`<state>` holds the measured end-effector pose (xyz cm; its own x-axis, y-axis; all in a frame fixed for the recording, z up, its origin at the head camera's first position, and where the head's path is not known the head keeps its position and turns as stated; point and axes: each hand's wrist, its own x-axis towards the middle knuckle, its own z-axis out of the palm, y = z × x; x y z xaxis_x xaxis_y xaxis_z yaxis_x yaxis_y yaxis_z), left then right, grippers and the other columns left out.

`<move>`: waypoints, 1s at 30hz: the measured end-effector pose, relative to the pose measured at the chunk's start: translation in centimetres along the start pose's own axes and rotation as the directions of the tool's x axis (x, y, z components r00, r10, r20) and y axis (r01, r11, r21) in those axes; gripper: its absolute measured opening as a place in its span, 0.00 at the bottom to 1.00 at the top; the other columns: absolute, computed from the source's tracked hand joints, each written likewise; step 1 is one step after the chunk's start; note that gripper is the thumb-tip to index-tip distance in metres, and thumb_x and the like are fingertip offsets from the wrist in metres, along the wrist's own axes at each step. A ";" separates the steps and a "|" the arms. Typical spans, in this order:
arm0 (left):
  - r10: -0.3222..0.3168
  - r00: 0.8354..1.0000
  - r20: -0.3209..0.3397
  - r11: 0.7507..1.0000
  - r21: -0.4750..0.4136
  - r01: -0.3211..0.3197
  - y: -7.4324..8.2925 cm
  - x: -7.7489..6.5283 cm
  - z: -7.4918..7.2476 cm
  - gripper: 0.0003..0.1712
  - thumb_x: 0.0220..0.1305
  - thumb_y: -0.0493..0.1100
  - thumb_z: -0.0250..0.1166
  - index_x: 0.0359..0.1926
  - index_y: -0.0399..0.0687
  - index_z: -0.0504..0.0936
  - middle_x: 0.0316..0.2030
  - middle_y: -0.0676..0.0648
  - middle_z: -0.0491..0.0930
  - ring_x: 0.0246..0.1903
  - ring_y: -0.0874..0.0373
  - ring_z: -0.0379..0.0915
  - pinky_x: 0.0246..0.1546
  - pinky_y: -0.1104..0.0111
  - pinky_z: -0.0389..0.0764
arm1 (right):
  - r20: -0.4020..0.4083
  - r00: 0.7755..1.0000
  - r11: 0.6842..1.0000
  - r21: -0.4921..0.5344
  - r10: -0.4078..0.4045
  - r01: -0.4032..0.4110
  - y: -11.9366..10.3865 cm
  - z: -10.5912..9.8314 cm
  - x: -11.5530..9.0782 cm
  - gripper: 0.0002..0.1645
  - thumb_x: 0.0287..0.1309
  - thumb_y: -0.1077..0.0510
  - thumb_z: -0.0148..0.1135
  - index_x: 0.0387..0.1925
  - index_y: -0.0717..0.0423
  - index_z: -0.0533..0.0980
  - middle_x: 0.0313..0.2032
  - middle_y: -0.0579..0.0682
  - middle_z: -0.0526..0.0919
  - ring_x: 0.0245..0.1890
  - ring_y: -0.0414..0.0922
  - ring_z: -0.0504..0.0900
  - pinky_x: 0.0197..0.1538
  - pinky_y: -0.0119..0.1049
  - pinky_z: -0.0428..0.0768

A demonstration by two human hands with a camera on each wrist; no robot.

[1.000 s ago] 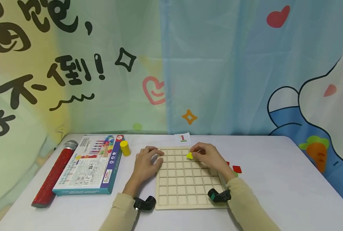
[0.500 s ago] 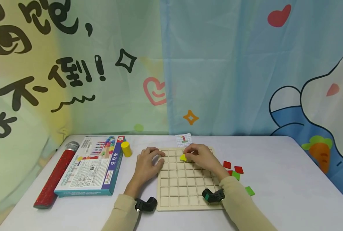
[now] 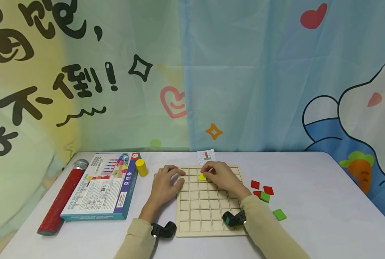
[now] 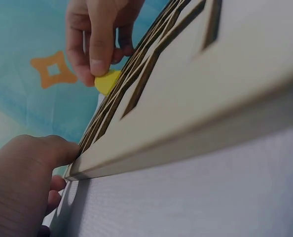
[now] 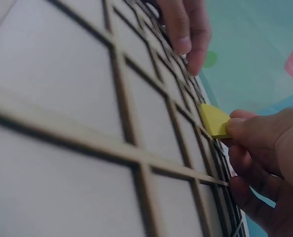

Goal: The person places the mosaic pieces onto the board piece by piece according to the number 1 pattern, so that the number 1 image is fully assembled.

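A square wooden grid board (image 3: 199,215) lies on the table with its shallow square cells facing up. The left hand (image 3: 164,184) rests at the board's upper left, thumb and fingers spread along the edge; in the left wrist view a digit touches the rim. Over the far rows, the right hand (image 3: 222,176) pinches a yellow quarter-round tile (image 5: 213,121) between thumb and fingers. Its lower edge is right at the grid lines in the right wrist view. Part of the tile is hidden by the fingertips in the head view.
Right of the board lie red tiles (image 3: 255,184) and green tiles (image 3: 279,214). Behind it is a small pattern card (image 3: 207,156). At left are a flat printed box (image 3: 98,187), a yellow cylinder (image 3: 141,167) and a red tube (image 3: 61,201) with a silver end.
The right hand has moved left across the far rows with the yellow tile, uncovering the red and green tiles at the right. The left hand has stayed at the board's edge.
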<state>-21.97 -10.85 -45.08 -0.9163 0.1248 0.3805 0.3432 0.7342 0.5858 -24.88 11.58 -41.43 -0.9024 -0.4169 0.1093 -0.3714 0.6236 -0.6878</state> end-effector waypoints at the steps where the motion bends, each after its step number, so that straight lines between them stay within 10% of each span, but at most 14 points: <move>1: -0.001 1.000 0.003 1.000 -0.001 0.001 0.0 0.0 0.0 0.10 0.57 0.46 0.65 0.41 0.56 0.84 0.50 0.46 0.77 0.49 0.48 0.70 0.42 0.59 0.62 | -0.001 1.000 1.000 -0.006 -0.004 0.004 0.1 0.1 0.0 0.05 0.61 0.58 0.59 0.38 0.50 0.79 0.37 0.45 0.83 0.32 0.39 0.76 0.41 0.36 0.74; 20: -0.009 1.000 0.003 1.000 0.010 0.009 -0.4 0.1 0.1 0.10 0.57 0.46 0.65 0.41 0.58 0.84 0.50 0.47 0.77 0.50 0.49 0.69 0.43 0.59 0.62 | 0.001 1.000 0.995 -0.094 -0.020 0.020 -0.3 0.4 -0.2 0.05 0.61 0.57 0.59 0.37 0.48 0.80 0.34 0.42 0.77 0.30 0.38 0.72 0.38 0.35 0.72; 30: -0.014 1.000 0.007 1.000 0.015 0.014 -0.4 0.0 0.2 0.09 0.57 0.47 0.65 0.41 0.59 0.84 0.50 0.48 0.77 0.50 0.50 0.69 0.43 0.60 0.62 | 0.012 1.000 0.999 0.024 0.022 -0.023 0.1 0.0 -0.8 0.09 0.63 0.55 0.57 0.44 0.49 0.78 0.39 0.44 0.80 0.36 0.39 0.76 0.42 0.36 0.74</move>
<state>-22.18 -11.00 -45.41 -0.9224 0.1189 0.3675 0.3273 0.7458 0.5803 -24.24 12.02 -41.58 -0.9078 -0.4106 0.0855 -0.3456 0.6168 -0.7072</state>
